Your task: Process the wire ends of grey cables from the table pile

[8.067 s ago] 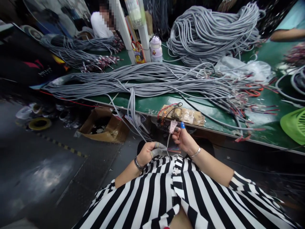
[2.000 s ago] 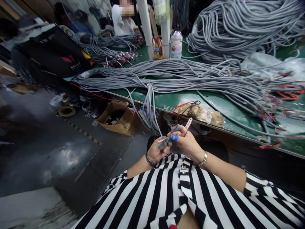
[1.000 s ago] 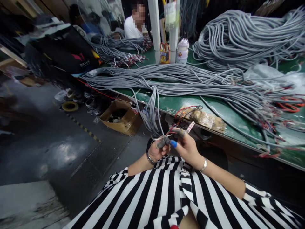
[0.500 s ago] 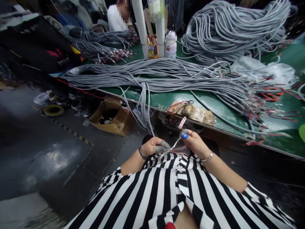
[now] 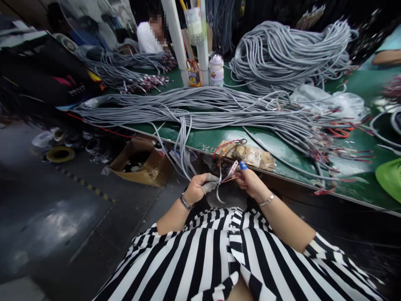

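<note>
My left hand (image 5: 199, 187), with grey wraps on its fingertips, is pinched round the end of a grey cable (image 5: 184, 150). Thin coloured wires (image 5: 228, 180) fan out from its fingertips towards the right. A pale curled strand (image 5: 218, 195) hangs below those fingers. Close by on the right, my right hand (image 5: 250, 183) has closed fingers at the tips of the coloured wires; a blue cover sits on one digit. A small pinkish strip with dots (image 5: 232, 168) shows beside its fingertips; whether the hand touches it I cannot tell.
Long grey cables (image 5: 200, 117) lie along the green bench (image 5: 206, 140), a big coil (image 5: 291, 54) behind them. A taped wooden piece (image 5: 250, 155) is at the bench edge. Below stands a cardboard box (image 5: 144, 167). A bottle (image 5: 216, 71) and a co-worker (image 5: 150, 37) are farther back.
My right hand has moved up beside the pinkish strip, and the coloured wires are now spread between both hands. The pale strand has left the right fingers and hangs down. The view has shifted.
</note>
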A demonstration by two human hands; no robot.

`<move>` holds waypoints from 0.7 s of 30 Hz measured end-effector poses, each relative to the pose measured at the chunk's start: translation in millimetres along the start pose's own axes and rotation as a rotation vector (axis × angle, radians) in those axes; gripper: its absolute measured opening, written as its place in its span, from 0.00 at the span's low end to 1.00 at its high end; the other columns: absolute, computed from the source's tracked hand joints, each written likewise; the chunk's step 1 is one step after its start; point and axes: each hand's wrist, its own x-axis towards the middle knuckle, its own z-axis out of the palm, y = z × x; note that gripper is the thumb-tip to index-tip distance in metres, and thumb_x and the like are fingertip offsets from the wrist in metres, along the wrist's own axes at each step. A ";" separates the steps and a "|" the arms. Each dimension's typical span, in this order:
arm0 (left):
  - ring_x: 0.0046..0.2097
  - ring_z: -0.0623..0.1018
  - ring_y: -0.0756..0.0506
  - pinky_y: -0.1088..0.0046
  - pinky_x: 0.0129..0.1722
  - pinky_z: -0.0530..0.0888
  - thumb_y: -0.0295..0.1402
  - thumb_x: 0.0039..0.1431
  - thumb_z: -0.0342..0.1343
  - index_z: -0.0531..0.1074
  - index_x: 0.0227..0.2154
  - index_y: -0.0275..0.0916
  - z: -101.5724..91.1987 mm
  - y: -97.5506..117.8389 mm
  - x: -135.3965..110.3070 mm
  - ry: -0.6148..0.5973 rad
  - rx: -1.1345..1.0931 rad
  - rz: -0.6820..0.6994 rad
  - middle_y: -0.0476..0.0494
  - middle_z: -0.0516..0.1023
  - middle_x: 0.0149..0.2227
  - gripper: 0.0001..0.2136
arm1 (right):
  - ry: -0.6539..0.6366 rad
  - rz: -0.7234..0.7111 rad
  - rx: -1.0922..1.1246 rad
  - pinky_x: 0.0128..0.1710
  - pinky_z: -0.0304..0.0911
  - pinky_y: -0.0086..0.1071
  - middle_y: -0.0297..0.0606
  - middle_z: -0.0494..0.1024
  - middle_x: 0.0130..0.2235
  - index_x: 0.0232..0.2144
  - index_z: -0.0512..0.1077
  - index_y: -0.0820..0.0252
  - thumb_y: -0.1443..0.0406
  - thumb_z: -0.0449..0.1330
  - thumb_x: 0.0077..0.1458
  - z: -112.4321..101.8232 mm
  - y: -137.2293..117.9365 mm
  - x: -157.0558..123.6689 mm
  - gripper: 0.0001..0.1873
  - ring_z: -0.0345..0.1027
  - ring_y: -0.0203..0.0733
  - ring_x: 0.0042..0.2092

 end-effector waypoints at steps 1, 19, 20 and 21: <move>0.26 0.70 0.53 0.79 0.25 0.67 0.40 0.48 0.66 0.79 0.34 0.34 1.5 -1.6 2.8 0.008 -0.009 -0.016 0.45 0.76 0.26 0.14 | -0.005 -0.009 0.020 0.15 0.30 0.21 0.24 0.56 0.18 0.25 0.67 0.62 0.41 0.61 0.46 2.9 -2.0 2.8 0.29 0.34 0.23 0.17; 0.24 0.67 0.54 0.79 0.24 0.65 0.42 0.49 0.65 0.78 0.32 0.32 17.1 -14.8 32.6 -0.060 -0.045 -0.107 0.48 0.72 0.23 0.15 | 0.039 -0.082 0.130 0.16 0.34 0.22 0.23 0.52 0.16 0.19 0.59 0.59 0.46 0.67 0.43 6.2 -3.7 15.8 0.27 0.36 0.25 0.19; 0.24 0.67 0.54 0.79 0.24 0.65 0.42 0.50 0.64 0.78 0.32 0.32 17.2 -15.6 32.2 -0.072 -0.033 -0.105 0.48 0.72 0.23 0.15 | 0.050 -0.089 0.136 0.16 0.34 0.22 0.23 0.51 0.16 0.19 0.58 0.59 0.46 0.67 0.42 6.1 -2.7 16.5 0.28 0.36 0.25 0.19; 0.23 0.67 0.54 0.79 0.24 0.65 0.42 0.51 0.64 0.78 0.32 0.32 17.6 -16.3 31.7 -0.083 -0.022 -0.102 0.48 0.72 0.23 0.15 | 0.058 -0.096 0.139 0.16 0.34 0.22 0.23 0.50 0.16 0.19 0.57 0.58 0.46 0.67 0.42 5.9 -1.7 17.3 0.29 0.36 0.25 0.19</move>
